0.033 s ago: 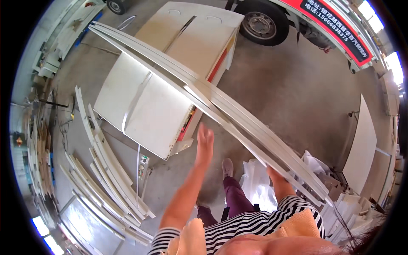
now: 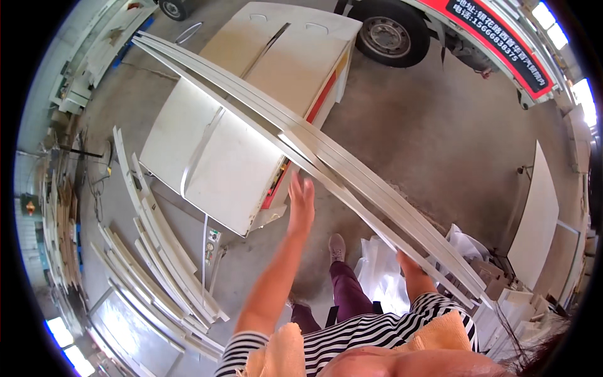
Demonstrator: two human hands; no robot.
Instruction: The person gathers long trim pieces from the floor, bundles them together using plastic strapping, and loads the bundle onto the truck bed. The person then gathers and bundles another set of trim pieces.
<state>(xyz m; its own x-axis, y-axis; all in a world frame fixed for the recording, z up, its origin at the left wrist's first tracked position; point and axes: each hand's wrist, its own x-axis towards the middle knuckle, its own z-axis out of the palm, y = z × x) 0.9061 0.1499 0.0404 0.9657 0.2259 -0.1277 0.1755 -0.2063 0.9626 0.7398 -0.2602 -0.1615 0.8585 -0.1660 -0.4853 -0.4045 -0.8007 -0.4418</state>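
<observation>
Long white profile strips (image 2: 370, 182) run diagonally across the view, resting over a large white cabinet-like unit (image 2: 232, 169) with red trim at its end. A shorter, narrow white piece (image 2: 301, 151) lies slanted among them. My left hand (image 2: 302, 196) is just below the nearest strip, beside the unit's red-trimmed end. Its fingers are stretched and slightly apart, with nothing in them. My right hand (image 2: 406, 259) reaches up to the underside of the strips near their lower right end. The strips hide its fingers, so its grip cannot be made out.
Several curved-looking white strips (image 2: 160, 239) lie on the left. A truck wheel (image 2: 386, 38) stands at the far right of the unit. On the right leans a white panel (image 2: 534, 220). Clear plastic sheeting (image 2: 380, 273) lies by my feet, and boxes (image 2: 521, 314) stand at lower right.
My left hand has shifted slightly up and left, and its fingers have spread a little. The short slanted piece has moved slightly right and down. My right hand has barely moved.
</observation>
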